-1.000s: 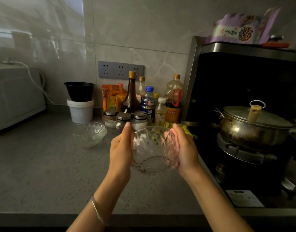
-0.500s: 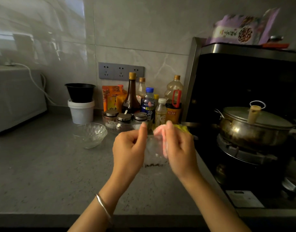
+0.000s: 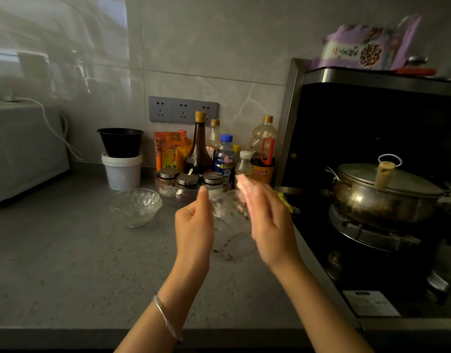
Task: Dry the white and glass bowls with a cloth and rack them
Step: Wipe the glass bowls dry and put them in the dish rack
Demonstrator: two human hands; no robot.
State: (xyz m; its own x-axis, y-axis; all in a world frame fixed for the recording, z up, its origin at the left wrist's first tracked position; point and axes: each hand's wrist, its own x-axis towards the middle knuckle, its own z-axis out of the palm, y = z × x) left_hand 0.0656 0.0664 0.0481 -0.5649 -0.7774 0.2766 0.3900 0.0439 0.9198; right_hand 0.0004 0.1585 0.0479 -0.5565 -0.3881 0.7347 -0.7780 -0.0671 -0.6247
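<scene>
A clear cut-glass bowl (image 3: 229, 225) is held tilted on its side just above the grey counter (image 3: 79, 263), between my two hands. My left hand (image 3: 194, 225) grips its left rim, thumb up and fingers curled. My right hand (image 3: 265, 220) is blurred by motion; its fingers lie fairly straight against the bowl's right side. A second glass bowl (image 3: 135, 207) stands upright on the counter to the left, apart from both hands. A bit of yellow cloth (image 3: 285, 201) shows behind my right hand at the stove's edge. No white bowl or rack is in view.
Bottles and lidded spice jars (image 3: 188, 179) crowd the wall behind the bowl. A black bowl on a white tub (image 3: 122, 171) stands back left, with a white appliance (image 3: 23, 154) at far left. A lidded steel pot (image 3: 387, 192) sits on the stove to the right.
The bowl has been turned from facing me to edge-on between my hands. My right hand's fingers moved up over its side and are now blurred. The other bowl has not moved.
</scene>
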